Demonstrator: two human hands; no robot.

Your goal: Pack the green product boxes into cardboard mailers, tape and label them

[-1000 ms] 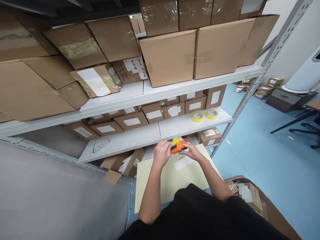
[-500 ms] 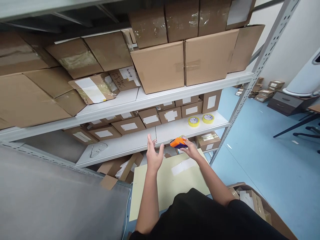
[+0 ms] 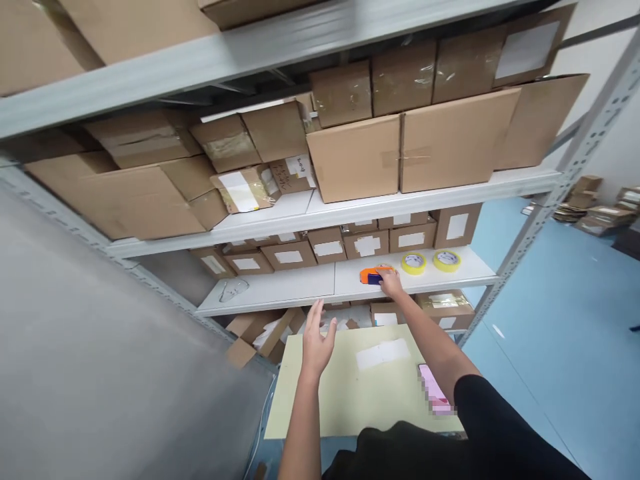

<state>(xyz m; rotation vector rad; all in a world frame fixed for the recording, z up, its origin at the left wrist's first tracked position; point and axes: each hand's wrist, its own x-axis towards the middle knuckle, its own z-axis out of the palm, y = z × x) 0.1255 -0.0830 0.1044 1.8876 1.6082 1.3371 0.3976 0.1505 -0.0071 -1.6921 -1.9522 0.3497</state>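
My right hand grips an orange and dark blue tape dispenser at the middle shelf, left of two yellow tape rolls. The nearer roll and the farther roll lie flat on that shelf. Part of the dispenser is hidden behind my fingers. My left hand is raised over the pale yellow board, fingers stretched and thumb apart, holding nothing. On the board lie a white paper strip and, near my right forearm, a pink-screened phone, partly blurred out.
Labelled cardboard boxes line the back of the middle shelf. Clear glasses rest at its left end. Larger cartons fill the level above. An open box stands below. A metal post bounds the right side.
My right hand has carried the tape dispenser forward onto the middle shelf, beside the tape rolls. The left hand stays raised and open. The view has shifted, and the phone on the board now shows.
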